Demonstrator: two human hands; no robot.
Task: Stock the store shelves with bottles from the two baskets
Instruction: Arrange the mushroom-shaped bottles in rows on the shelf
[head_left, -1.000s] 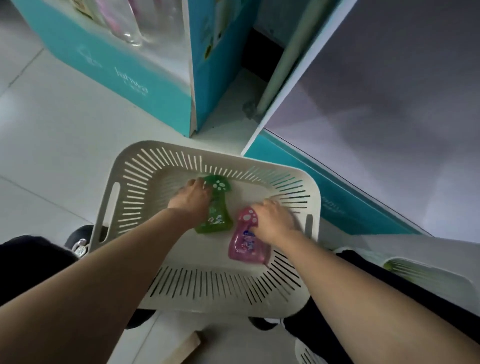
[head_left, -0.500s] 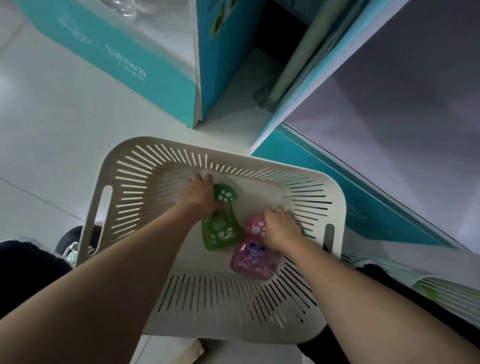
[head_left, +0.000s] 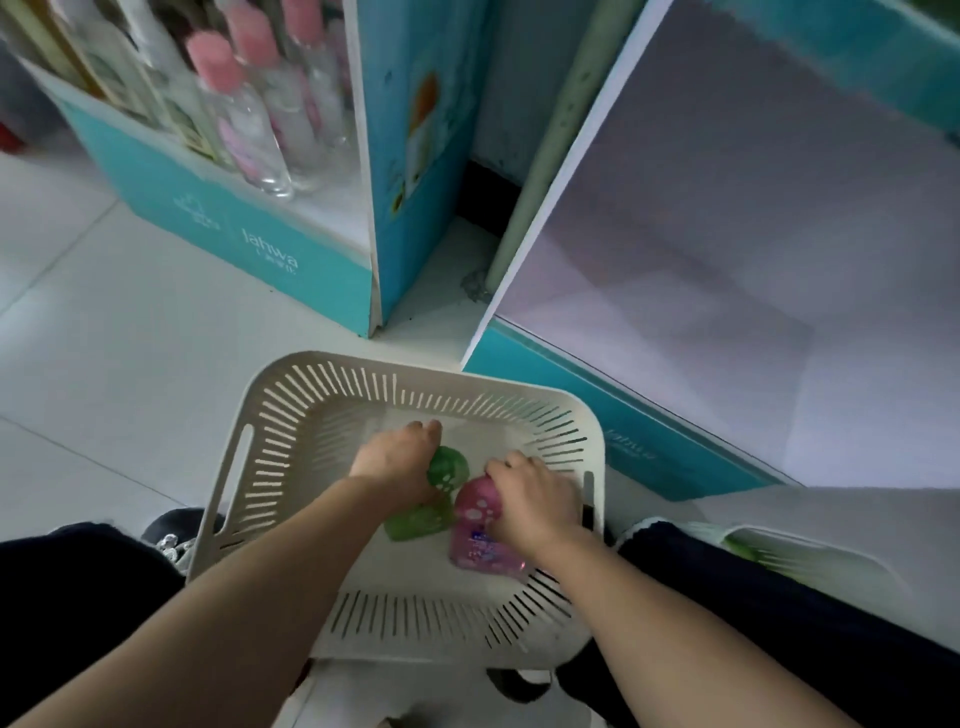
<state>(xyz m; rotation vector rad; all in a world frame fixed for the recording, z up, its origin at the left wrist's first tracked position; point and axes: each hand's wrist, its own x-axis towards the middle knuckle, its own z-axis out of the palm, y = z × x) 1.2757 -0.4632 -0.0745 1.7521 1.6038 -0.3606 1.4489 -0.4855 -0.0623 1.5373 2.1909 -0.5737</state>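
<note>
At the far left a teal shelf unit (head_left: 234, 249) stands on the pale floor (head_left: 104, 364), its top and left side cut off by the frame. On it stands a row of clear bottles with pink caps (head_left: 249, 119); their labels are too blurred to read. The print on the unit's front is partly legible as "Jahwa".

Below, a dark trouser leg (head_left: 78, 597) fills the lower left corner. Just beside the basket's left wall sits a dark shape (head_left: 171, 525) with a glinting bit, too dim to identify.

The white slotted basket (head_left: 275, 447) lies on the floor in the middle. The left hand (head_left: 395, 462) reaches into it, fingers curled over the neck of the green bottle (head_left: 448, 467). The hand and wrist cover much of that bottle; only its spotted cap and a patch of its body show. Touching it on the right lies the pink bottle (head_left: 480, 540), its label a blur. The right hand (head_left: 535, 506) is closed round its upper part and hides one side of the cap.

Between the two units a pale green pole (head_left: 550, 130) meets the floor. To the right, a second shelf unit (head_left: 727, 260) shows a pale board above a teal base. At the right edge a second basket (head_left: 810, 558) is mostly hidden behind the right leg, with something green inside that cannot be made out.
</note>
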